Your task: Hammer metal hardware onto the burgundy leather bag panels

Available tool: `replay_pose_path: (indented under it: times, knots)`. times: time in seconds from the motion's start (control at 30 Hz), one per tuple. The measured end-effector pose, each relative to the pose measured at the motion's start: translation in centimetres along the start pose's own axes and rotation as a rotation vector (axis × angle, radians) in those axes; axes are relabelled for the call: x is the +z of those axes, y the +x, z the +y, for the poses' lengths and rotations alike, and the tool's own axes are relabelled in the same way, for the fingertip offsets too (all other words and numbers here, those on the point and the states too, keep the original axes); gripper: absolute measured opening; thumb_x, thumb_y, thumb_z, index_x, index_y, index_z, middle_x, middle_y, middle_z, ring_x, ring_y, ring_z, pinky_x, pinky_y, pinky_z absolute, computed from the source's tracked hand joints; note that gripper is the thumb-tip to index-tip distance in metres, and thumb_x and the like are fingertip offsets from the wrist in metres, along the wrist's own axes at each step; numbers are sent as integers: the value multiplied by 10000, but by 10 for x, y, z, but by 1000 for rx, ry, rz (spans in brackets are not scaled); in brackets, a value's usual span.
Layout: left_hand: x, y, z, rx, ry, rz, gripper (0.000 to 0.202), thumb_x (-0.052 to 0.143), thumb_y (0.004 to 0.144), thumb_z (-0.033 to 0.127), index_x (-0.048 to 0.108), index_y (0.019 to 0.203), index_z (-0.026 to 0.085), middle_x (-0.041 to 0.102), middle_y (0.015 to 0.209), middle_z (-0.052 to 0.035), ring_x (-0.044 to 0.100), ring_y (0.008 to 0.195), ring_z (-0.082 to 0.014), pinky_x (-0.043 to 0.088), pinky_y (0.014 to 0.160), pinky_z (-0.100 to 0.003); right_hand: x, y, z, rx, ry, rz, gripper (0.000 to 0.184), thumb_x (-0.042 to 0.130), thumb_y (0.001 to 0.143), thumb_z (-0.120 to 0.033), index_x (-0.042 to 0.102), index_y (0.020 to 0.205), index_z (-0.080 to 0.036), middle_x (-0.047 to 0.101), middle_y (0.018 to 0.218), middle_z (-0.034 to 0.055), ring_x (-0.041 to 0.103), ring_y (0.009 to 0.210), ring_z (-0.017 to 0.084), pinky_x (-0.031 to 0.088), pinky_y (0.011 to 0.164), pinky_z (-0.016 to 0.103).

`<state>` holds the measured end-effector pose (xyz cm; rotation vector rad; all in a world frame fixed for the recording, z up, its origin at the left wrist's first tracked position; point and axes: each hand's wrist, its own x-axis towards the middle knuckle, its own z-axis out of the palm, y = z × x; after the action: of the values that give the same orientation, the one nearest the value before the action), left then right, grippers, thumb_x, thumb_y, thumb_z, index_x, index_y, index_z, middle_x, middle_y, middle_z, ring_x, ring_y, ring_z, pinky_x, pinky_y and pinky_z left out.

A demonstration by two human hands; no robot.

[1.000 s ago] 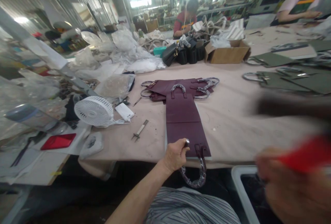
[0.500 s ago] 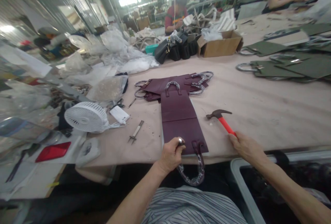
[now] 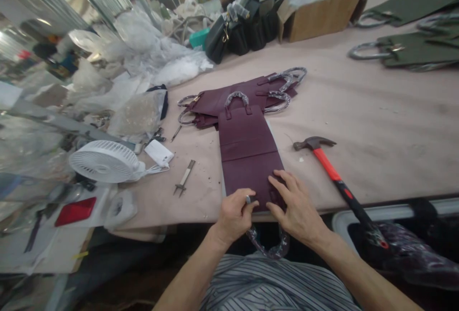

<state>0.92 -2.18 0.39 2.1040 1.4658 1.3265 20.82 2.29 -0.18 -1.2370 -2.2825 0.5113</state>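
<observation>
A burgundy leather bag panel lies lengthwise over the table's front edge, a plastic-wrapped handle at each end. My left hand is closed around a short metal rod, perhaps a setting punch, at the panel's near end; its lower tip is hidden. With fingers spread, my right hand rests on the panel's near right corner, by the base of the near handle. To the right a claw hammer lies on the table, its black grip sticking out past the edge.
More burgundy panels are stacked behind. On the left are a caliper-like metal tool, a white fan and a red phone-like object. Black bags, a cardboard box and green panels stand farther back.
My right hand has let go of the hammer, leaving it on the table, and moved left onto the burgundy panel. My left hand keeps its hold on the rod. The view has tilted downward.
</observation>
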Motion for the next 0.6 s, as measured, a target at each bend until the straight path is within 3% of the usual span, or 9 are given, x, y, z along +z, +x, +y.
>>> replay_pose_path:
  times: [0.27,0.47,0.6]
  knots:
    - [1,0,8,-166,-48,89,89,629,918,124,679,983,159,764,941,-65,743,892,-152,618,841,-248,-2,0,-1,16,20,-8,561,622,899,-312,491,1425,-163,414,1518,156,354,1416,356,410,1142,612]
    - [-1,-2,6,-30,-21,25,163,582,916,75,656,1027,169,772,989,-91,749,965,-185,629,919,-316,-3,-1,-1,18,35,-17,553,602,917,-314,470,1439,-187,405,1524,151,359,1417,350,396,1157,599]
    - [-2,-1,7,-142,-80,66,121,616,915,101,653,1006,172,771,968,-81,751,925,-169,635,875,-287,-4,-1,-1,32,44,-31,551,600,920,-322,472,1440,-190,395,1530,149,352,1423,353,395,1159,600]
